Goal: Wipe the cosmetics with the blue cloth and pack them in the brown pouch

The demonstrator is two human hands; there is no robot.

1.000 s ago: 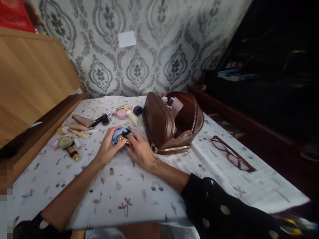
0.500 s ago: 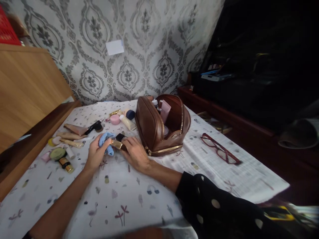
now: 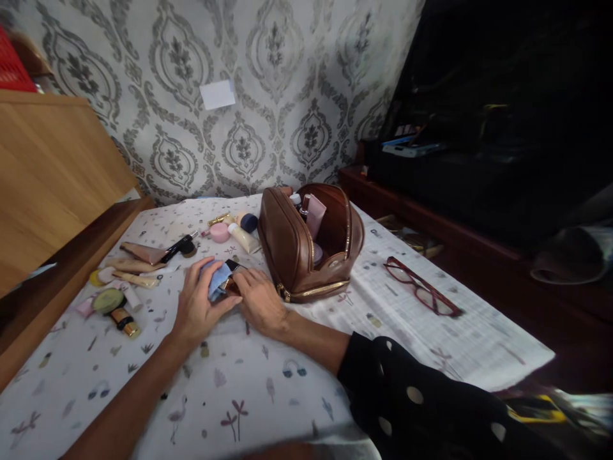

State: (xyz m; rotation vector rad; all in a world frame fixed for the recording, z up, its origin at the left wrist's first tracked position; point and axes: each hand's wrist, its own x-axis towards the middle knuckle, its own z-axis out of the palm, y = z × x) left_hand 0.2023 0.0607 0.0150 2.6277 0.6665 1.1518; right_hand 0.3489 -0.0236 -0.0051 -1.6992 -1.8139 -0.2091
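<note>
"The worktop (image 3: pixel 268 409) is white with small prints; what's nearest on it?"

"Two hands, close together. The left hand (image 3: pixel 198 306) has its fingers clamped on a blue cloth (image 3: pixel 219 279), pressed to a small black-and-gold item (image 3: pixel 232 287)."

"And the right hand (image 3: pixel 262 303)?"

"Fingers closed around that same item, partly hiding it. It's just in front of the brown bag (image 3: pixel 316 281)."

"What's to either side?"

"A green round case (image 3: pixel 108 300) among cosmetics on the left, red-framed glasses (image 3: pixel 421 287) on the right."

"Farther back?"

"The bag gapes, a pink tube (image 3: pixel 315 216) upright inside. Behind, patterned wallpaper (image 3: pixel 275 128) bears a white card (image 3: pixel 218 94)."
</note>
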